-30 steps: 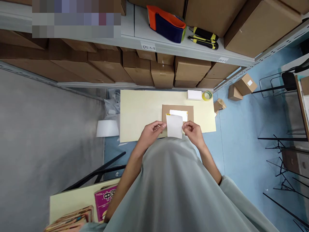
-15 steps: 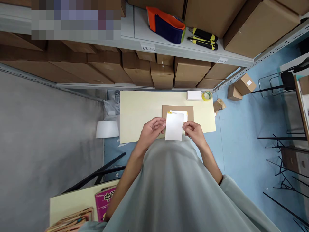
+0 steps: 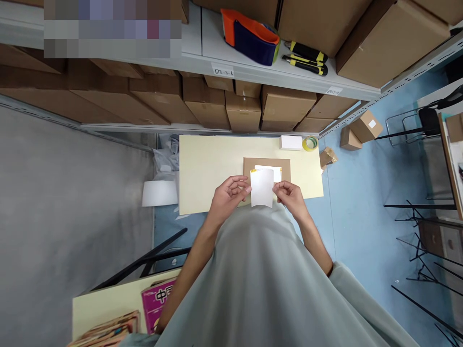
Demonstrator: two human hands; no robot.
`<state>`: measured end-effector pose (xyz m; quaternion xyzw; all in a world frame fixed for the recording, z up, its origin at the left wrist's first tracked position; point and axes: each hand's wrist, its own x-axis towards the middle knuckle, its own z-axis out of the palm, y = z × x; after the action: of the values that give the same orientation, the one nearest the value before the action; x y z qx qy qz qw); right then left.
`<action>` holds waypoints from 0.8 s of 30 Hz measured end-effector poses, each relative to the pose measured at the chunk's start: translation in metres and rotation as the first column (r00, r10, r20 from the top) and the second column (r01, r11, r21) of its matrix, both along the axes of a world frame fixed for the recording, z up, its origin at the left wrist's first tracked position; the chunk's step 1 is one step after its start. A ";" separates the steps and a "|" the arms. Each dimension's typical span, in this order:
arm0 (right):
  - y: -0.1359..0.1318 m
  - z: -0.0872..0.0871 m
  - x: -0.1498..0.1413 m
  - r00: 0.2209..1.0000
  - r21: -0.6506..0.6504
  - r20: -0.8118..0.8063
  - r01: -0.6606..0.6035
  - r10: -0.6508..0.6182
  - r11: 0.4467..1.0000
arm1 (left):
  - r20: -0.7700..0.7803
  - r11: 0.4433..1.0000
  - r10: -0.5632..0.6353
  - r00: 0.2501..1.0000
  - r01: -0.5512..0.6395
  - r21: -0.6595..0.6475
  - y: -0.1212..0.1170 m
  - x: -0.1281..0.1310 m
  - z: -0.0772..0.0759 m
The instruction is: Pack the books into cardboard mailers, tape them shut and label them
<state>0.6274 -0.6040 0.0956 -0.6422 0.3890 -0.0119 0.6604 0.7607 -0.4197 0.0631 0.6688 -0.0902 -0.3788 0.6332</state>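
A white adhesive label (image 3: 262, 189) with a yellow mark at its top left corner is held upright and slightly curved in front of my body. My right hand (image 3: 290, 196) pinches its right edge between thumb and fingers. At the left edge, the thumb of my left hand (image 3: 231, 195) touches the label, the other fingers curled just above it. Behind the label, a flat brown cardboard box (image 3: 266, 162) lies on the cream table, with another white label (image 3: 278, 174) on top, partly hidden by the held one.
On the cream table (image 3: 210, 168) are a white box (image 3: 291, 142) and a roll of tape (image 3: 310, 143). The shelf above holds a tape dispenser (image 3: 253, 41), box cutters (image 3: 307, 58) and cardboard boxes (image 3: 243, 111). A white lampshade-like object (image 3: 159, 193) stands at left.
The held label has tilted and curved a little, looking narrower and shorter. My left hand has shifted very slightly right; my right hand is nearly still.
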 end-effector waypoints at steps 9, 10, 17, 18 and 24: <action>-0.002 0.001 0.000 1.000 0.007 -0.003 0.003 -0.003 1.000 | -0.015 1.000 0.027 1.000 -0.027 -0.001 0.000 0.001 0.000; -0.002 0.001 0.000 1.000 0.009 0.000 0.003 -0.003 1.000 | -0.013 1.000 0.026 1.000 -0.026 0.002 0.000 0.001 0.000; -0.004 0.005 0.001 0.999 0.016 -0.001 0.040 -0.040 0.999 | -0.021 1.000 0.031 0.999 -0.031 0.005 -0.002 0.003 0.003; -0.004 0.005 0.001 0.999 0.017 0.000 0.047 -0.047 0.999 | -0.019 1.000 0.030 0.999 -0.030 0.008 -0.002 0.003 0.004; -0.004 0.006 -0.001 0.998 0.018 -0.001 0.065 -0.065 0.998 | -0.004 1.000 0.028 1.000 -0.028 0.014 -0.002 0.002 0.003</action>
<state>0.6263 -0.6077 0.1011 -0.6232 0.4097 -0.0295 0.6655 0.7628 -0.4214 0.0661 0.6735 -0.0770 -0.3722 0.6340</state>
